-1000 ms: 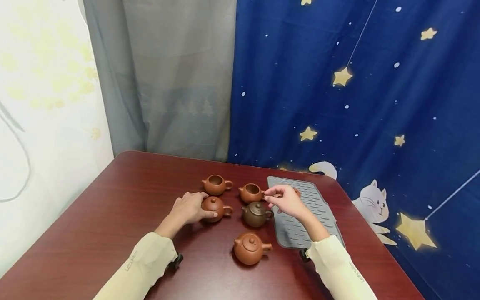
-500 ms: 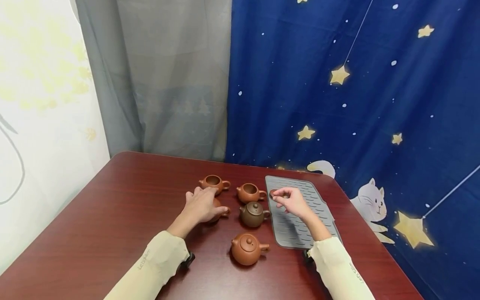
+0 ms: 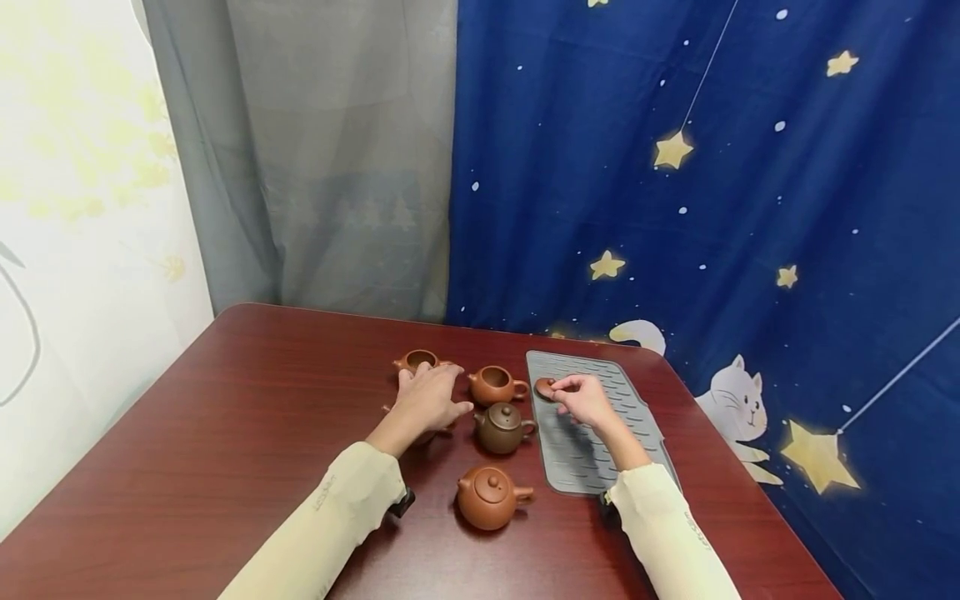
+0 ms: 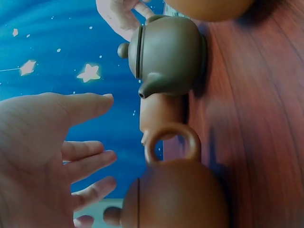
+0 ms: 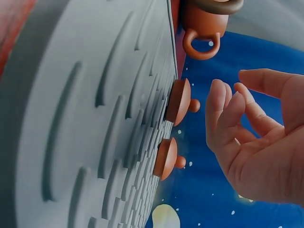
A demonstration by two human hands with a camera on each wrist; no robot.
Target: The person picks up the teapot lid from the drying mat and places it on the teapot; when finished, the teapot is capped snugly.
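My left hand (image 3: 427,402) hovers with fingers spread over a lidded reddish-brown teapot, mostly hidden beneath it in the head view. The left wrist view shows that teapot (image 4: 175,194) apart from the hand, its ring handle toward a darker brown teapot (image 4: 171,52). My right hand (image 3: 585,398) is above the grey ridged mat (image 3: 573,471), thumb and fingers loosely bent with a gap between them. Its fingertips overlap a small teapot lid (image 3: 543,388) in the head view. In the right wrist view this lid (image 5: 179,102) and a second lid (image 5: 166,159) lie on the mat, clear of the fingers.
Two lidless teapots stand at the back, one (image 3: 493,385) beside the mat and one (image 3: 412,360) beyond my left hand. Another lidded teapot (image 3: 487,497) sits nearest the front. A blue star-patterned curtain (image 3: 555,208) hangs behind the dark red table (image 3: 262,400).
My left hand has moved right and slightly back across the lidded teapot, now covering it. My right hand has drawn right from beside the lidless teapot's handle, uncovering a lid on the mat.
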